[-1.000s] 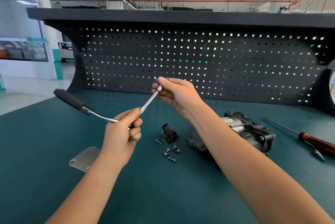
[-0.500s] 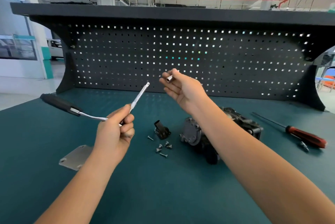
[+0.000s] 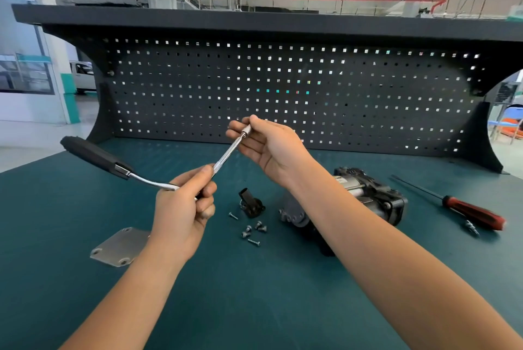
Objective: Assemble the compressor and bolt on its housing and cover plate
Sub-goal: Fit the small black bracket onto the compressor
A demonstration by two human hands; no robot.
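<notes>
My left hand [image 3: 182, 208] grips a ratchet wrench [image 3: 141, 177] at its head, black handle pointing left and a chrome extension bar rising to the right. My right hand [image 3: 268, 145] pinches a small silver socket [image 3: 247, 130] against the tip of that bar. On the green bench lie the black compressor [image 3: 370, 196], partly hidden by my right forearm, a small black housing piece [image 3: 250, 203], several loose bolts [image 3: 252, 230] and a grey cover plate [image 3: 119, 246] at the left.
A red-handled screwdriver [image 3: 464, 209] lies at the right with a small bit [image 3: 471, 227] beside it. A black pegboard [image 3: 283, 94] with a shelf on top closes the back of the bench.
My right hand, which held the socket apart from the bar half a second ago, has brought it back onto the bar's tip. My left hand keeps hold of the ratchet.
</notes>
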